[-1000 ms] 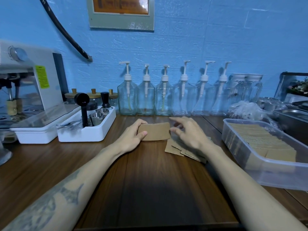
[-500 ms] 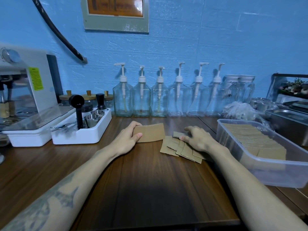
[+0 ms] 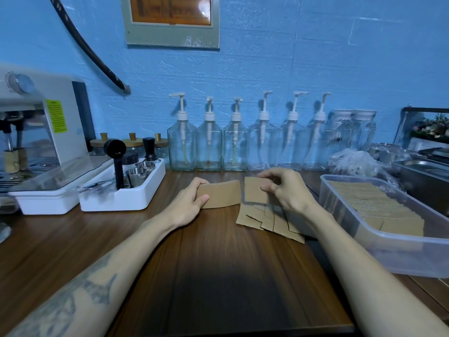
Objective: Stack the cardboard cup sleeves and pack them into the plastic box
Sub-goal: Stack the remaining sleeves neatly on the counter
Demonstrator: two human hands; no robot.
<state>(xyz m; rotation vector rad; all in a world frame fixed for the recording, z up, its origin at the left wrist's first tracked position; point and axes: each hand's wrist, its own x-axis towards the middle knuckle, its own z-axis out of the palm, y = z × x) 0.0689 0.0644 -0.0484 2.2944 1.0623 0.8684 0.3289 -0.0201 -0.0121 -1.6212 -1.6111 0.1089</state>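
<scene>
My left hand grips a small stack of flat cardboard sleeves by its left end, thumb in front and fingers behind, held on edge just above the tabletop. Its long axis runs left to right, with the free end pointing toward my right hand. That hand pinches a single sleeve between thumb and fingertips, raised just beside the stack's right end and nearly touching it. So the move I judge to come next is a short slide leftward: the single sleeve has to line up face to face with the stack, and my right hand is the nearer one to do it.

Below my right hand, a loose fan of sleeves lies flat on the tabletop, overlapping, not yet gathered. The box sits well to the right, open, with rows of sleeves already packed inside; my right arm is the closer one to it.

As for writing, a yellow-green label on the coffee machine carries print too small for me to read, and the framed sign on the wall is blurred. I see no brand on the sleeves or the pump bottles.
</scene>
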